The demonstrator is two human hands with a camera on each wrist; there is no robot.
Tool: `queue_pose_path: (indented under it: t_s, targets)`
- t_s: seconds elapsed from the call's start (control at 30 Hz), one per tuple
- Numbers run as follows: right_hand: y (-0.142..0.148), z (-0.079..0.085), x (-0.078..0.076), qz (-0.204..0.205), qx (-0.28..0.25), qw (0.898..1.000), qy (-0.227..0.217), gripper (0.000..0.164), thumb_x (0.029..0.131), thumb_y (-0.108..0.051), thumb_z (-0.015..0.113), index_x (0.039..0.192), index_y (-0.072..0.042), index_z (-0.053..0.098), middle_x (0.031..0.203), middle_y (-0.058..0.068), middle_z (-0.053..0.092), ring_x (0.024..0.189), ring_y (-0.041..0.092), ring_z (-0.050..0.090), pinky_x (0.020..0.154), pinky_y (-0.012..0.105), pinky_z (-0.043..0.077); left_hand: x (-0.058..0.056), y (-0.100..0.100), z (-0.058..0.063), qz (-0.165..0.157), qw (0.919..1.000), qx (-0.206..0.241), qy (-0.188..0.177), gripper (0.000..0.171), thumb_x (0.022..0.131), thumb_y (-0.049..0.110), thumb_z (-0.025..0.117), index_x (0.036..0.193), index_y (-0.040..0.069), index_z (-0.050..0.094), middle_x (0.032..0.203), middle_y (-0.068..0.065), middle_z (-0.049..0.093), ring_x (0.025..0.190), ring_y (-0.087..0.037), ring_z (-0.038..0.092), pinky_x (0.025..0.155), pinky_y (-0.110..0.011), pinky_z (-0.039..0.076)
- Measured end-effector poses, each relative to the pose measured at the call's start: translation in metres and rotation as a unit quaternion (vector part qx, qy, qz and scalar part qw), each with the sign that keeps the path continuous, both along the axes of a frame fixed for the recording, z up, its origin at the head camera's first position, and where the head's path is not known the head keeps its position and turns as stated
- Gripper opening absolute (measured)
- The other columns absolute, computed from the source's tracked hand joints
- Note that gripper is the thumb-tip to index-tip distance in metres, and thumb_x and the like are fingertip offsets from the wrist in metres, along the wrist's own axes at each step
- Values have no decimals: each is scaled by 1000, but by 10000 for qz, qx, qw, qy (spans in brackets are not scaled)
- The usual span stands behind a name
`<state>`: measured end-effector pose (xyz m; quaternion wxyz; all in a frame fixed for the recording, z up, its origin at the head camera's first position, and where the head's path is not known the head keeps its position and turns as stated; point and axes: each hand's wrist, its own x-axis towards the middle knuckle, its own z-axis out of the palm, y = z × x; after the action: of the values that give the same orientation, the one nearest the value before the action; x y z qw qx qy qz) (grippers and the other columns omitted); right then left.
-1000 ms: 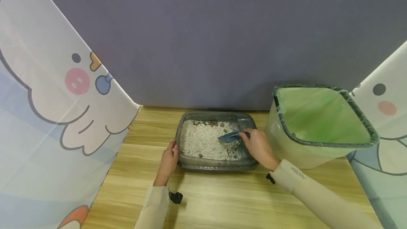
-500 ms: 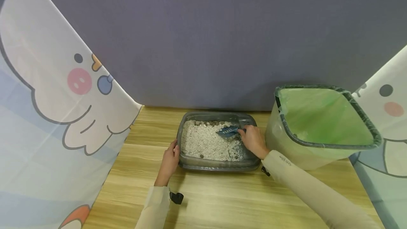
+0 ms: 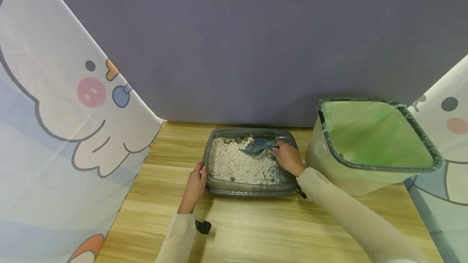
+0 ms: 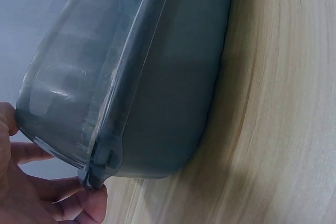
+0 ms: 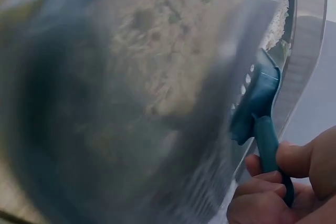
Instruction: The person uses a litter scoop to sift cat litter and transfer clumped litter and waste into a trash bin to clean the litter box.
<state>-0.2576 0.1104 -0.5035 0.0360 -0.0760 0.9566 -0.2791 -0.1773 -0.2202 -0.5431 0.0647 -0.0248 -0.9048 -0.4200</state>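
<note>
Lettering [image 3: 322, 178] on the right sleeve [image 3: 352, 211] seems too blurred to read.

Soft, even light fills the head view. In front of the dark grey plastic tray [image 3: 252, 188], a pale sheen brightens the yellowish wood-grain table [image 3: 248, 222]; behind it to the right, a faint shadow dims the grey-purple fabric wall [image 3: 234, 48]. The left wrist view looks cooler, with glints on the tray. In the right wrist view, blur smears the tray's nearest part; the blue plastic scoop [image 5: 266, 95] inside it looks sharper.
</note>
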Motion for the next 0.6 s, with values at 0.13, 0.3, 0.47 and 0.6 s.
queue_pose_path:
  t_s: [0.13,0.3,0.47,0.6]
  targets:
    - [-10,6,-5,9,-183,9997,-150,39,100,-23,50,128,3,55,62,5,55,42,17,42,44,33,36,0,0,1,-6,10000,26,46,44,104,20,36,138,-8,40,117,-32,56,102,-43,57,81,-52,48]
    - [-18,16,-13,104,29,9993,-362,39,100,-23,50,129,2,54,75,10,61,48,17,47,54,36,41,1,0,1,100,9999,-62,81,43,104,19,37,137,-8,42,116,-31,57,99,-43,57,81,-53,47]
    - [-24,19,-19,357,-65,9972,-647,38,100,-21,49,128,5,53,98,16,65,62,19,54,71,41,44,1,0,3,79,9999,-22,-82,44,104,21,37,139,-6,41,121,-30,55,96,-39,57,81,-52,46]
    - [-31,18,-25,429,-117,9962,-751,36,101,-21,48,128,3,54,98,15,65,63,19,54,74,42,45,1,0,3,70,9998,-1,-184,45,104,22,36,140,-4,39,125,-28,53,94,-36,58,80,-51,46]
